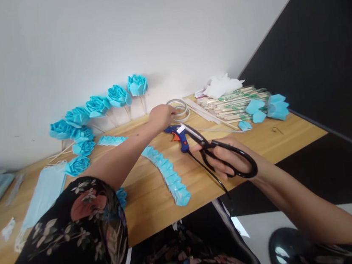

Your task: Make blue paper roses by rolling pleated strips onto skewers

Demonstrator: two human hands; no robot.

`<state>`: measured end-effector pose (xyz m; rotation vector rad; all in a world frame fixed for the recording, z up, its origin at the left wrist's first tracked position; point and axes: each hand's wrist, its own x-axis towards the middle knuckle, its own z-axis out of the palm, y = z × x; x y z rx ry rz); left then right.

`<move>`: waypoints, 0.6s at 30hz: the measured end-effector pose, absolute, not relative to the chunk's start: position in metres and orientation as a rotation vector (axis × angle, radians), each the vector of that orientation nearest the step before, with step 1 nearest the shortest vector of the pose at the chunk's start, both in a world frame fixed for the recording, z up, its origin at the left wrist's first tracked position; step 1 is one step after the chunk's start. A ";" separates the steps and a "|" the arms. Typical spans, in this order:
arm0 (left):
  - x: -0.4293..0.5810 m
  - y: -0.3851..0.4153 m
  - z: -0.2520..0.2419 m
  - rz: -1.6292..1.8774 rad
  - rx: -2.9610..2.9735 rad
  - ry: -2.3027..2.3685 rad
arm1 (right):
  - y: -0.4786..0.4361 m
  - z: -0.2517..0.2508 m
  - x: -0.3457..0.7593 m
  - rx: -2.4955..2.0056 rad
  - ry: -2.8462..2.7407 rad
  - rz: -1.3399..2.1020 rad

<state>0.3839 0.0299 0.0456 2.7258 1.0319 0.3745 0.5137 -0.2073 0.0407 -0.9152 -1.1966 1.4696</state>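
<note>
My left hand [163, 115] reaches to the back of the table, its fingers closed at the near-left edge of the tape rolls [184, 113]. In my right hand [227, 158] is a pair of scissors [197, 135], with my fingers through the black handles. The blades point back and left, over a blue hot glue gun [179, 138] with an orange trigger. Left of the gun lies a gathered strip of blue petals [168, 171]. My left forearm hides part of the tabletop and another blue strip [111, 140].
Blue paper roses [97, 105] on sticks lean along the wall. At the back right lie wrapped chopsticks [230, 104], crumpled white paper [223, 85] and loose blue petals [256, 110]. A light-blue face mask [44, 193] is at left. The glue gun's cord [208, 171] hangs over the front edge.
</note>
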 end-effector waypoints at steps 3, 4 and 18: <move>0.384 0.032 0.044 0.497 2.572 0.972 | -0.207 0.033 0.527 -0.967 -1.133 1.396; 0.380 0.029 0.048 0.593 2.488 0.942 | -0.206 0.032 0.529 -0.978 -1.118 1.381; 0.301 -0.086 0.087 0.563 1.577 0.772 | -0.209 0.047 0.494 -1.208 -1.236 1.344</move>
